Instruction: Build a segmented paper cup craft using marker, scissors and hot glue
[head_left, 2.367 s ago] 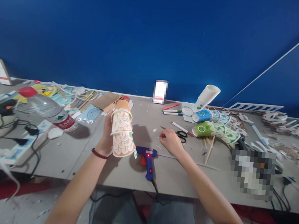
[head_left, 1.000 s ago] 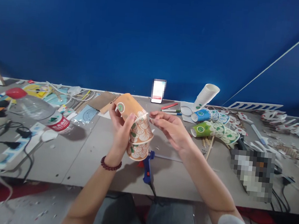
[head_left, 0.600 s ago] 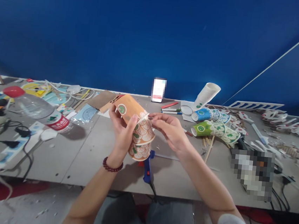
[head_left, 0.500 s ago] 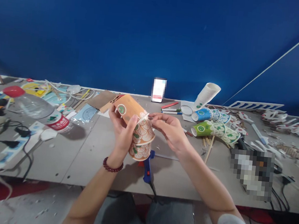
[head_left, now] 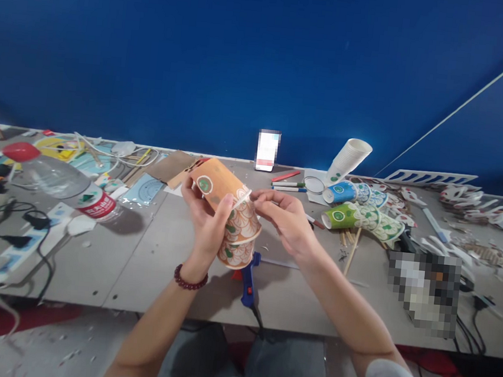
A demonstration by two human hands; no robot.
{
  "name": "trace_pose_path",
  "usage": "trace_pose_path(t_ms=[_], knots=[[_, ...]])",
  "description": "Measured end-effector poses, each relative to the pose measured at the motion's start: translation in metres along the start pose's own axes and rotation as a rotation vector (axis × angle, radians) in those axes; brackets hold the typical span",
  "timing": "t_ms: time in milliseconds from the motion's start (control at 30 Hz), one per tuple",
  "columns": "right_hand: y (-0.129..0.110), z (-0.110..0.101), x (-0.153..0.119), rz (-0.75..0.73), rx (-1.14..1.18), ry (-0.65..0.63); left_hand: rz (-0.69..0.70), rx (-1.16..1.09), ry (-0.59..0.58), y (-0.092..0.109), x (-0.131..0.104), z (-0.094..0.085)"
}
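My left hand (head_left: 206,222) is wrapped round a tilted column of orange-patterned paper cups (head_left: 242,226), its thumb pressing near a thin white edge where two cups meet. I cannot tell whether that edge is a cup rim or a separate strip. My right hand (head_left: 290,222) is closed in a pinch at the right end of this edge; whatever lies between its fingertips is hidden. Just below the cups, a blue glue gun (head_left: 248,286) lies on the table, partly covered by them.
Right of my hands lie a green cup column (head_left: 364,220) and a blue one (head_left: 355,194), with a leaning white cup stack (head_left: 350,159) behind. Markers (head_left: 288,186) and a phone (head_left: 267,150) are at the back. A plastic bottle (head_left: 63,182) and power strip (head_left: 36,245) are left.
Both hands and the cup column stay almost in place. The right fingertips have shifted very slightly at the white edge, and the view has moved a little.
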State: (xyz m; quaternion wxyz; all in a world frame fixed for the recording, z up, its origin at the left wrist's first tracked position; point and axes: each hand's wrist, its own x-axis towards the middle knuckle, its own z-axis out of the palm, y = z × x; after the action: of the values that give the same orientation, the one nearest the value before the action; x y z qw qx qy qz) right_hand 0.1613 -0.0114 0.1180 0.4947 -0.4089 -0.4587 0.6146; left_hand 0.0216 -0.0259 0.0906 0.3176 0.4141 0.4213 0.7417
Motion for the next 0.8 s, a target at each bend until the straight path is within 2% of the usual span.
trace_pose_path(t_ms=[800], knots=[[-0.0037, 0.0096, -0.006, -0.045, -0.082, 0.055, 0.016, 0.03, 0.033, 0.0, -0.0023, -0.0015]])
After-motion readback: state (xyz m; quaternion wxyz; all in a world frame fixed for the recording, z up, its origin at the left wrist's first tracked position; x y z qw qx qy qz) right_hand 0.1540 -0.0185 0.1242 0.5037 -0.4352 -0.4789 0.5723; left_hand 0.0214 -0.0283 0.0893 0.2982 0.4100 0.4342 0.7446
